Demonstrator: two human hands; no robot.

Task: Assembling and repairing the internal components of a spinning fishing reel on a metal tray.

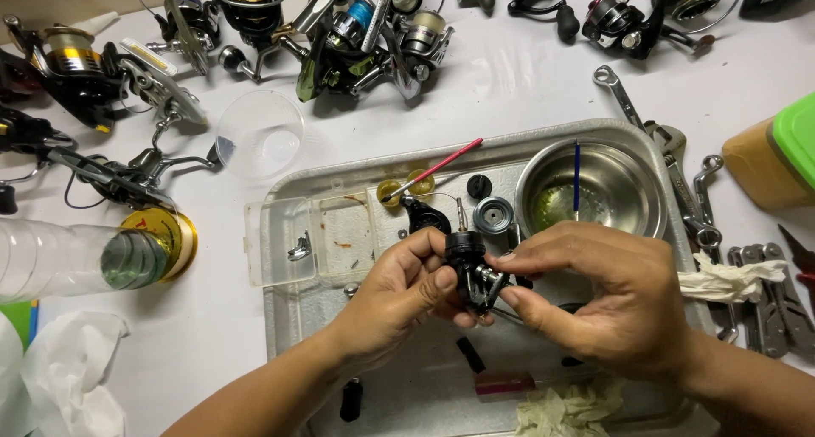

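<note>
Both my hands hold a small black fishing reel body above a metal tray. My left hand grips it from the left, thumb and fingers wrapped around its lower part. My right hand pinches its right side with thumb and forefinger. A silver spool, a black cap, a black side cover and a red-handled brush lie in the tray behind the reel.
A steel bowl with a blue brush stands in the tray's far right. A clear plastic box, a clear cup, several fishing reels, wrenches, a plastic bottle and tissues surround the tray.
</note>
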